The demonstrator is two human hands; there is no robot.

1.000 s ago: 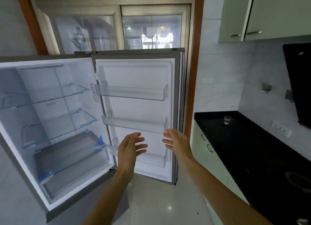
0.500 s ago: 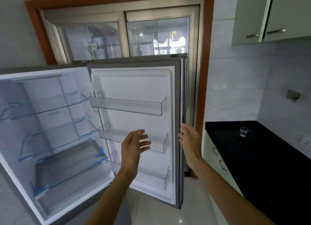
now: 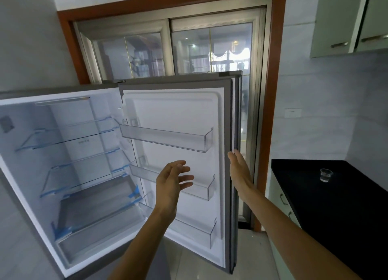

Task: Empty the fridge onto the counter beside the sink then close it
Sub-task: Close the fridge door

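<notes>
The fridge [image 3: 69,166] stands open on the left, its glass shelves and bottom drawer bare. Its door [image 3: 178,112] swings out toward me, with three clear door bins that hold nothing. My right hand [image 3: 239,172] lies flat against the door's outer free edge, fingers straight, holding nothing. My left hand [image 3: 172,183] hovers open in front of the middle door bin, fingers spread, touching nothing. The black counter [image 3: 327,206] runs along the right wall with a small clear glass [image 3: 326,174] on it.
Behind the fridge door is a sliding glass door [image 3: 210,49] in a brown wooden frame. Pale green upper cabinets [image 3: 346,19] hang at top right, and drawers [image 3: 281,198] with metal handles sit under the counter. Light floor tiles show below the door.
My right hand moved right from in front of the door bins to the door's outer edge. The view has shifted up and left, so the counter shows less.
</notes>
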